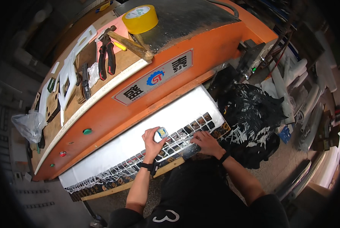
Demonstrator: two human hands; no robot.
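My left hand (151, 143) is closed round a small, squarish, pale piece (162, 133) with blue and yellow on it; its exact kind I cannot make out. It is held just above a white sheet (139, 131) whose near edge is cut into a grid of square openings (173, 141). My right hand (208, 144) rests at the grid's near side, toward its right end. Its fingers are bent and drawn together over the strips; what lies between them is hidden. Dark, patterned material shows through the openings.
Behind the sheet stands an orange machine (215, 47). Its top carries a yellow tape roll (141, 19), a hammer (130, 45), red-black pliers (106, 57) and white cut-out pieces (69, 68). A clear plastic bag (29, 125) hangs at left. Black scraps (253, 110) are heaped at right.
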